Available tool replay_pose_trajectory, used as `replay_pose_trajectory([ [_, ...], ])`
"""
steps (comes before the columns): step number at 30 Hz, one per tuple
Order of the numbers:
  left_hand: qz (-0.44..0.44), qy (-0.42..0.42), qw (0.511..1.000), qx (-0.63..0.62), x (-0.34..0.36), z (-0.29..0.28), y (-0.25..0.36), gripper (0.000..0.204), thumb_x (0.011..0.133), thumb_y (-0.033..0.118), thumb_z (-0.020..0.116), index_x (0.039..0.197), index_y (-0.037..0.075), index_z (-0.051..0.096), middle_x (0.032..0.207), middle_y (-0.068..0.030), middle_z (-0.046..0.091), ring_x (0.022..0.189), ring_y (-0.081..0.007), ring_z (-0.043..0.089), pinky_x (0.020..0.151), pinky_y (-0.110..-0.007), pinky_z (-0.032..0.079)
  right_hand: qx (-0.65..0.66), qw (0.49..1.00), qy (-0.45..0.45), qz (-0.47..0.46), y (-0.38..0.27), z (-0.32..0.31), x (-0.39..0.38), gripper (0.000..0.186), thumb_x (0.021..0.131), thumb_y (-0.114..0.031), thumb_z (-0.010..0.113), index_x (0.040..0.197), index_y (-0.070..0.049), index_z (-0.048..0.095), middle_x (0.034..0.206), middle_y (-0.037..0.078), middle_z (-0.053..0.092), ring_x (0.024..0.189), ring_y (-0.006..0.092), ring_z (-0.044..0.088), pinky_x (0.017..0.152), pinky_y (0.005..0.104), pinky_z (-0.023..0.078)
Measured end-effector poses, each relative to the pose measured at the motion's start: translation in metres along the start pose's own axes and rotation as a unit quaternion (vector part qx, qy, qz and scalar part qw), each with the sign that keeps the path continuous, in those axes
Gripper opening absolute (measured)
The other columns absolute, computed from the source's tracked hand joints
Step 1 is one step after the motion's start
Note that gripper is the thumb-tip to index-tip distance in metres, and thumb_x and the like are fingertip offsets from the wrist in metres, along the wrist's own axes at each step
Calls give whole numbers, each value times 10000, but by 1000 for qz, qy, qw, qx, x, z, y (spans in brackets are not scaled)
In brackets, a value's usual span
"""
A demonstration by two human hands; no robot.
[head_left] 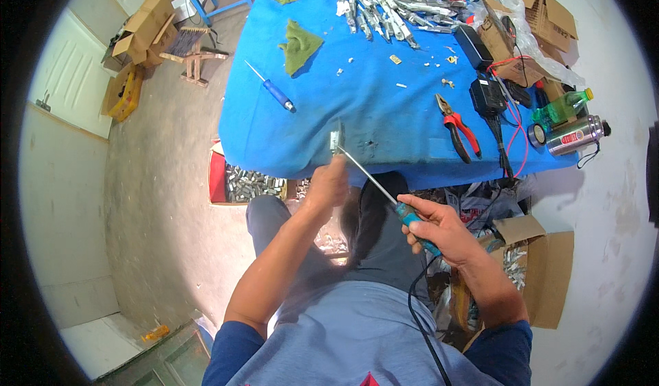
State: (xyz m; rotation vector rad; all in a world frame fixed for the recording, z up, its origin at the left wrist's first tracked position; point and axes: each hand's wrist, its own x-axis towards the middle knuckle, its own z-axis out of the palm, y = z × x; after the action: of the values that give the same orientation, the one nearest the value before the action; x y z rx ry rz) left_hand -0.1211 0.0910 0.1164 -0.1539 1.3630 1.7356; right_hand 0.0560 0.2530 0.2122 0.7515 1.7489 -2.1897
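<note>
My left hand (328, 183) is closed at the table's near edge around the lower end of a small silvery, flat piece (336, 139), whose exact kind I cannot make out. In my right hand (446, 233) is a soldering iron (371, 176) with a teal handle, a long thin metal shaft and a black cord running down past my leg. Its tip meets or lies very close to the silvery piece, just above my left fingers. A blue cloth (405, 128), darkened with stains around this spot, covers the table.
A blue-handled screwdriver (278, 95) and a green rag (299, 48) lie to the left. Red-handled pliers (456, 128), black adapters (487, 96), a green bottle (563, 109) and a steel flask (573, 137) are on the right. Silvery strips (391, 8) pile up at the back. Boxes of parts (250, 183) sit below.
</note>
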Motion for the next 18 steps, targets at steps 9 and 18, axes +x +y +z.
replay_pose_trajectory([
  [9, -4, 24, 1000, -8, -1, 6, 4, 493, 936, 463, 537, 591, 212, 290, 531, 82, 244, 421, -62, 200, 390, -254, 147, -194, 978, 60, -52, -12, 14, -10, 429, 920, -135, 596, 1339, -58, 554, 848, 19, 620, 687, 68, 577, 616, 241, 497],
  [18, -8, 17, 998, -67, -2, 9, 2, 508, 924, 459, 534, 570, 221, 257, 518, 83, 201, 409, -75, 169, 397, -266, 127, -470, 853, 97, -206, -1, 10, -2, 424, 925, -149, 610, 1333, -51, 551, 813, 24, 636, 630, 76, 574, 597, 278, 486],
])
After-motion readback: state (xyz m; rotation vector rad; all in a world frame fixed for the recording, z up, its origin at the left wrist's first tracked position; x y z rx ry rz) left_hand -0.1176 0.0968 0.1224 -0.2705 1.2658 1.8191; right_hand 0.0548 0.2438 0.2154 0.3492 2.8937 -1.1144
